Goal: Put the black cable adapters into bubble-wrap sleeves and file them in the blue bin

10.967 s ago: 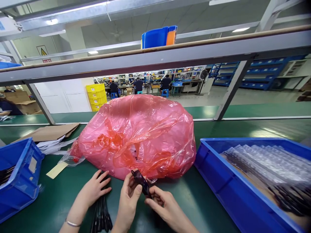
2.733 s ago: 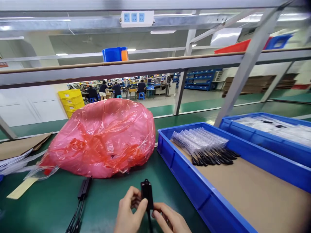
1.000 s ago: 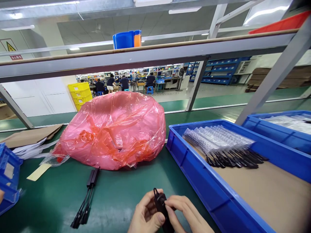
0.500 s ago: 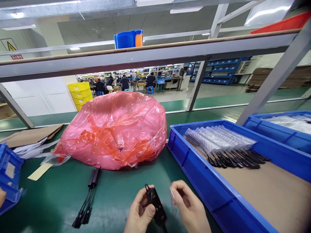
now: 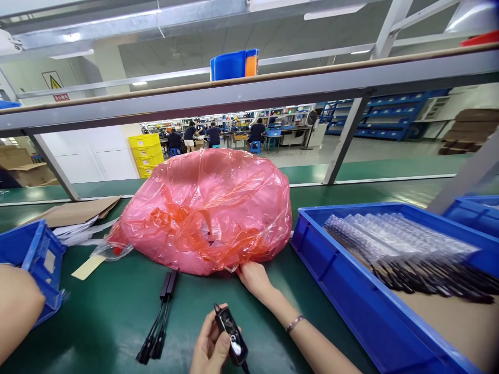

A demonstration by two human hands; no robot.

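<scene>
My left hand (image 5: pixel 212 340) grips a black in-line controller (image 5: pixel 233 335) with a loop of cord at its top and a cable leaving its lower end. Its face is glossy and catches the light. My right hand (image 5: pixel 254 278), with a bracelet at the wrist, is stretched forward to the lower edge of a big pink plastic bag (image 5: pixel 210 208). The fingers there are curled against the bag; what they hold, if anything, is hidden. Left of my left hand, two black cable modules (image 5: pixel 168 285) with split leads lie on the green table (image 5: pixel 101 311).
On the right, a blue tray (image 5: pixel 331 280) holds several bubble-wrapped black cables (image 5: pixel 393 239). At far left are another person's bare arm (image 5: pixel 17 311) and a blue bin (image 5: pixel 42 270). Papers (image 5: pixel 76 231) and a yellow slip (image 5: pixel 89 267) lie behind. A shelf beam (image 5: pixel 234 96) crosses above.
My right hand has moved from beside the controller forward to the bag's edge. The controller stays in my left hand. The view has turned left, and more of the other person's arm shows.
</scene>
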